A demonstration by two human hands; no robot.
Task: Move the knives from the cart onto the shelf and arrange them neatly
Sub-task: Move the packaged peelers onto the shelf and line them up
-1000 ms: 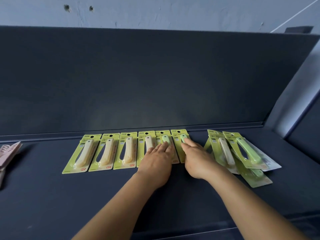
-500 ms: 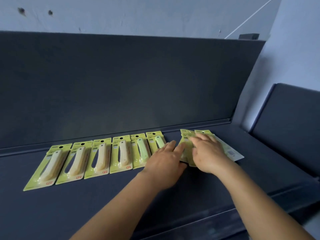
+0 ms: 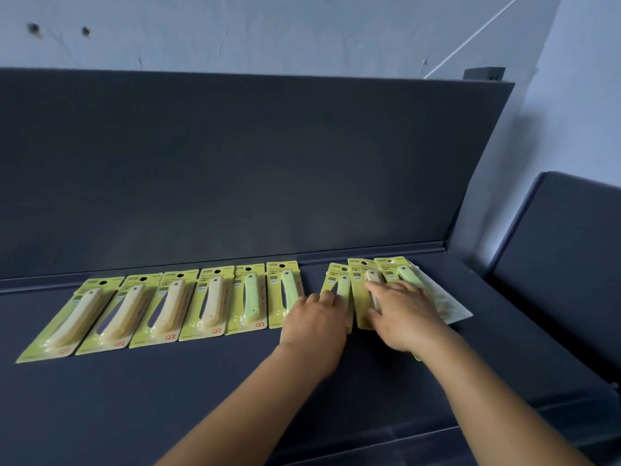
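Several fruit knives in yellow-green cards lie in a side-by-side row on the dark shelf, cream-handled ones on the left, green-handled ones to their right. Right of a small gap sits a loose overlapping group of cards. My left hand rests flat on a green-handled knife card at the left of that group. My right hand lies with fingers spread over a cream-handled knife card and the cards under it. A white-backed card pokes out on the right.
The shelf's tall dark back panel rises just behind the cards. A second dark shelf unit stands at the right, at an angle. A pale wall is above. The cart is out of view.
Both hands moved right, from the end of the tidy row onto the loose group. The view swung right, and the group's cards now stand more upright and closer together.
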